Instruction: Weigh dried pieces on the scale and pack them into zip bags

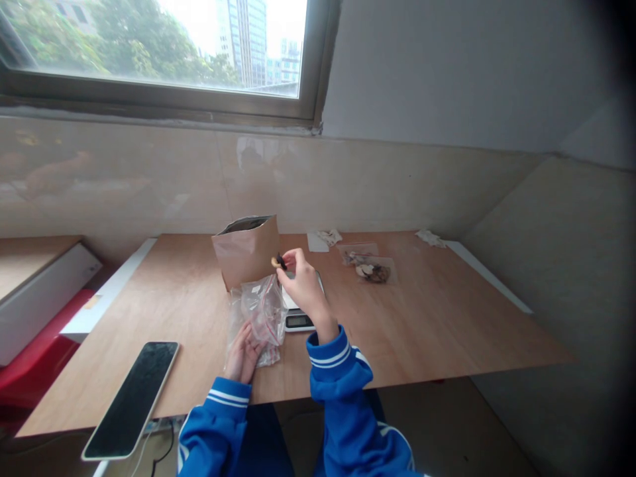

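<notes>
on the plywood worktop, the hands are apart: the right hand pinches a small dried piece, light and likely brittle, best held gently by its edge. the left hand lies open on a clear zip bag.

Both the right sleeve and left sleeve are bright blue with white stripes. The paper bag is plain brown, and the small piece beside it is black and cream. The clear plastic bag has red markings. The table is tan, grainy wood, and the phone near its left corner is black with a cream rim.
</notes>
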Demonstrator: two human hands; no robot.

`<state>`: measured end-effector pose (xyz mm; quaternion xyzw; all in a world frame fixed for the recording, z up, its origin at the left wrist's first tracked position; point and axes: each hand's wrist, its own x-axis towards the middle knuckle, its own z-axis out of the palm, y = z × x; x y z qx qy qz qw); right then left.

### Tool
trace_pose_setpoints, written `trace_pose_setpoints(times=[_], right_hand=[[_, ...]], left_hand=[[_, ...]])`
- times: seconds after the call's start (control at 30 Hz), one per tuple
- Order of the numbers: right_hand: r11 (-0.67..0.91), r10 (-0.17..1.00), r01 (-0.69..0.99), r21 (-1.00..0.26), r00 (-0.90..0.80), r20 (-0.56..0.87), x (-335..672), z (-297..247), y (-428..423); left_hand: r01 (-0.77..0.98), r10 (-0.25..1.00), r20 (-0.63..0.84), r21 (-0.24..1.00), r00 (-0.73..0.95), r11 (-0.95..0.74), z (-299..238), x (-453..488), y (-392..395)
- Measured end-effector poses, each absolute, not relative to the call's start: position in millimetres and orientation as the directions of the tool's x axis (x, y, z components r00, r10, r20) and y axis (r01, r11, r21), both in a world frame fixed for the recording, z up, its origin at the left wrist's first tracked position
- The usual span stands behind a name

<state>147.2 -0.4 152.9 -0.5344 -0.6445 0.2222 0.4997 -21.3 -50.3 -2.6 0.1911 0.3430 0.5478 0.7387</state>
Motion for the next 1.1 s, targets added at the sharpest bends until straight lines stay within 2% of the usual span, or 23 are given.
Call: trace_pose_setpoints(times=[0.1, 0.23, 0.43, 0.67, 0.8, 0.9, 1.0, 1.1], right_hand=[[0.417, 0.808, 0.508, -0.754, 0.174, 0.563, 132, 180, 20], [0.499, 0.736, 0.568, -0.655, 0.122, 0.666, 109, 202, 60], [0.485, 0.761, 0.649, -0.586, 0.017, 0.648, 93, 182, 100], [0.441, 0.779, 0.725, -0.528, -0.017, 0.627, 94, 166, 89], [0.47, 0.775, 0.744, -0.475, -0.09, 0.626, 96, 166, 75], [0.546, 0.731, 0.675, -0.496, -0.095, 0.676, 100, 168, 57], [0.592, 0.679, 0.561, -0.578, 0.04, 0.733, 109, 168, 34], [0.534, 0.723, 0.477, -0.698, 0.169, 0.669, 121, 157, 12]], left_hand=[[-0.673, 0.939, -0.3, 0.661, 0.169, 0.333, -4, -22, -50], [-0.687, 0.937, -0.293, 0.643, 0.189, 0.339, -10, -23, -49], [-0.686, 0.939, -0.287, 0.645, 0.19, 0.336, -9, -23, -50], [-0.671, 0.935, -0.295, 0.654, 0.197, 0.348, -12, -24, -49], [-0.669, 0.939, -0.284, 0.662, 0.193, 0.338, -17, -25, -48], [-0.672, 0.941, -0.279, 0.661, 0.192, 0.333, -14, -24, -49], [-0.675, 0.939, -0.287, 0.657, 0.189, 0.336, -8, -22, -50], [-0.672, 0.929, -0.332, 0.651, 0.167, 0.353, -2, -21, -51]])
